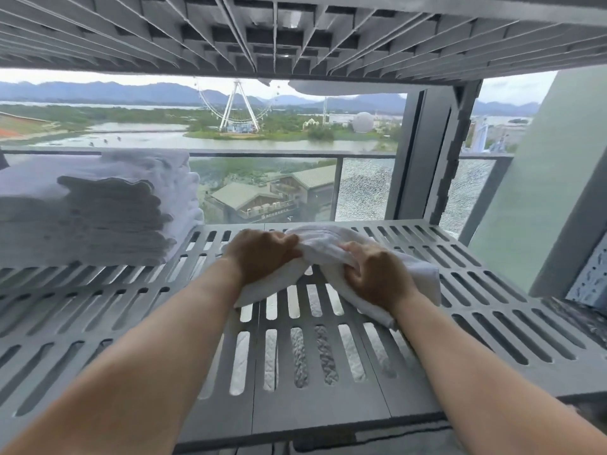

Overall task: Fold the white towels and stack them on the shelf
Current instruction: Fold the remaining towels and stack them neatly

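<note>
A folded white towel point(323, 247) lies on the grey slotted shelf point(328, 362), toward its back middle. My left hand point(261, 254) grips the towel's left side with the fingers curled into the cloth. My right hand point(377, 274) clutches its right side, knuckles up. Both forearms reach in from the bottom of the view. At the far left of the same shelf stands a tall stack of folded white towels point(98, 208), apart from the towel in my hands.
Another slotted shelf point(295, 34) hangs close overhead, with a towel edge point(345, 88) showing at its back. A grey upright post point(423, 152) and a pale wall point(542, 178) close the right side. Behind is a window and a glass balcony rail point(262, 154).
</note>
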